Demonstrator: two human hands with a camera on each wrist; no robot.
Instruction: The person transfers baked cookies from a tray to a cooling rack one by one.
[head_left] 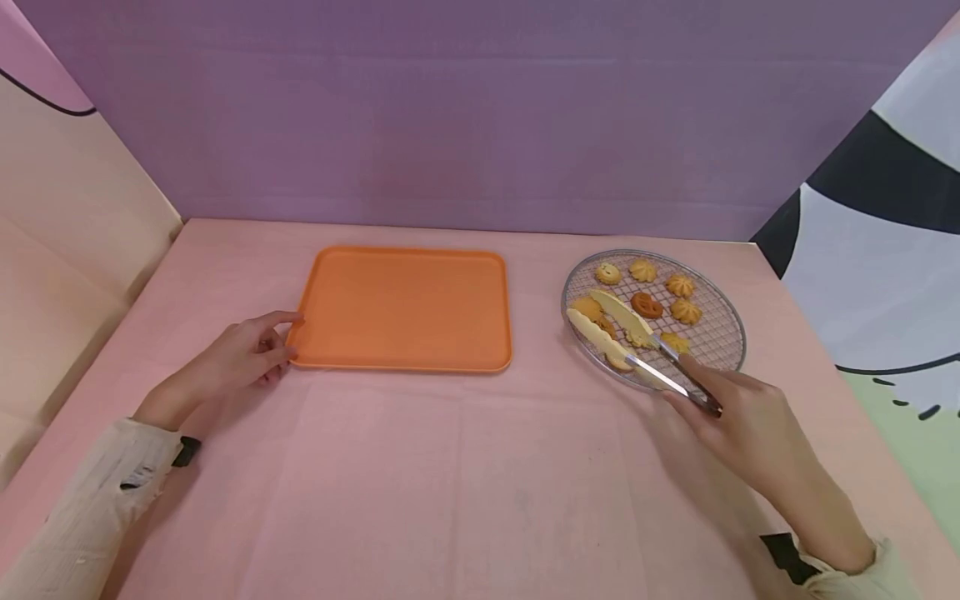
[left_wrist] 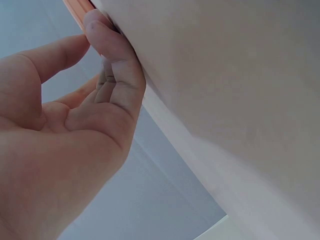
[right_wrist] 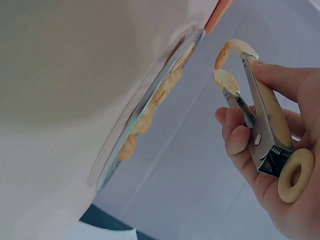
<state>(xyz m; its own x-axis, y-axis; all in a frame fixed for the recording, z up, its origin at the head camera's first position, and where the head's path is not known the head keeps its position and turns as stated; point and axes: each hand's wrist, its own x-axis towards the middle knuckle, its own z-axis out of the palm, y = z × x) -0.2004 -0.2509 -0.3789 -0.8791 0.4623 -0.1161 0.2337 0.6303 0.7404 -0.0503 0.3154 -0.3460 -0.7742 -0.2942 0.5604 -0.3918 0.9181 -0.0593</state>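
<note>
My left hand [head_left: 243, 350] is at the left edge of an orange rectangular tray [head_left: 397, 310], with thumb and fingers pinching its rim near the front corner. In the left wrist view, the fingertips meet at the tray's edge [left_wrist: 78, 11]. My right hand [head_left: 750, 417] grips metal tongs [head_left: 667, 379] with cream scalloped tips. In the right wrist view, the tongs [right_wrist: 265, 110] hold a browned cookie [right_wrist: 222, 56] between their tips, raised off the round wire rack [right_wrist: 131, 125]. From the head view, the tongs overlap the left part of that rack [head_left: 723, 342].
Several golden swirled cookies [head_left: 681, 285] lie on the rack around a brown pretzel-shaped cookie [head_left: 647, 305]. A pale round cookie [head_left: 607, 273] sits near its back rim. Pink cloth [head_left: 450, 475] covers the table, and a purple wall [head_left: 480, 125] rises behind.
</note>
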